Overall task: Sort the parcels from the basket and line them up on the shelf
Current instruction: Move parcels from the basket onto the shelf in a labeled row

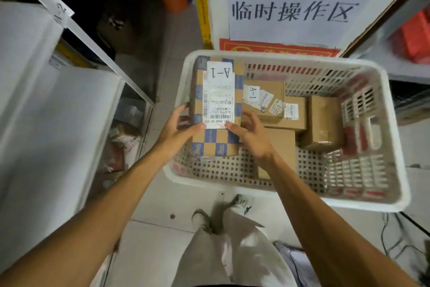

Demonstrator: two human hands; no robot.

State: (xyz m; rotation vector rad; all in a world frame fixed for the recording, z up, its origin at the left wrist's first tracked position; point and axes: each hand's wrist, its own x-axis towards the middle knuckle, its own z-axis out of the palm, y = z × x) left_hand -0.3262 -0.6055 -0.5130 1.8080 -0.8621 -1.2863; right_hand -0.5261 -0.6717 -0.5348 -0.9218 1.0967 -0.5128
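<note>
A white slatted plastic basket (286,196) stands on the floor in front of me. Over its left end I hold a brown parcel with blue checks (217,140); its white label reads A-1. My left hand (178,132) grips the parcel's left side with the thumb on the label. My right hand (250,132) grips its right side, thumb on top. Several plain brown parcels lie in the basket: one marked A-1 (264,98), one with a barcode sticker (294,112), a taller one (324,121) to the right and one (282,144) under my right wrist.
A white metal shelf unit (46,105) stands at my left, tagged A1-2, with parcels (123,135) on a low level. Another shelf (404,63) with a red item is at the right. A wall sign (293,11) hangs behind the basket. My foot (202,219) is on the tiled floor.
</note>
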